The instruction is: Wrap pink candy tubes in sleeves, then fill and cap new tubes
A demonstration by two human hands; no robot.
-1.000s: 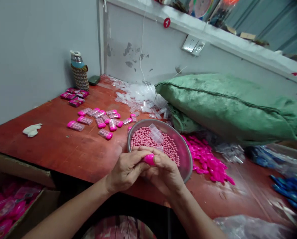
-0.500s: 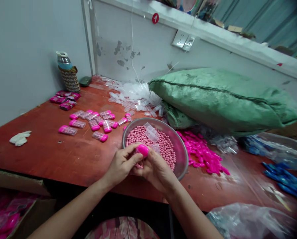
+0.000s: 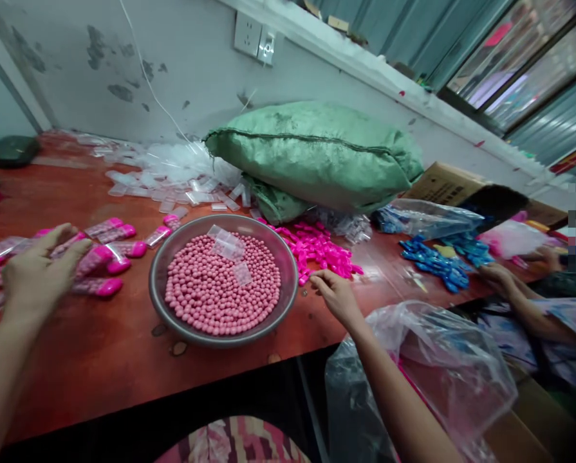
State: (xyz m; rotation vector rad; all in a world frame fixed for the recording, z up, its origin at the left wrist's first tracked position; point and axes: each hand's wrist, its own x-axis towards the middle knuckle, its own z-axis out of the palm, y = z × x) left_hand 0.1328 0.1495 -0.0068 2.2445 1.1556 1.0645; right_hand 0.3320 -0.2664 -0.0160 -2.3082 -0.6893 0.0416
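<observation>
A metal bowl [image 3: 288,296] of pink beads [image 3: 220,289] stands on the red table, with small clear boxes [image 3: 227,243] lying on the beads. My left hand [image 3: 41,270] is over the filled, pink-capped containers [image 3: 116,249] at the left, its thumb and fingers apart and nothing seen between them. Right of the bowl, my right hand [image 3: 333,292] is beside the near edge of the pile of pink caps [image 3: 319,251]. Its fingers are bent but apart, with nothing visible in them.
Clear empty cases [image 3: 172,173] lie behind the bowl, next to a green sack [image 3: 311,154]. Blue pieces [image 3: 437,263] are on the right. A plastic bag [image 3: 413,360] hangs at the front edge. Another person's hand [image 3: 500,276] rests at the far right.
The view has swung right. My hands have parted from above the bowl: the left one went to the filled containers and no longer holds the pink-capped one, the right one to the caps.
</observation>
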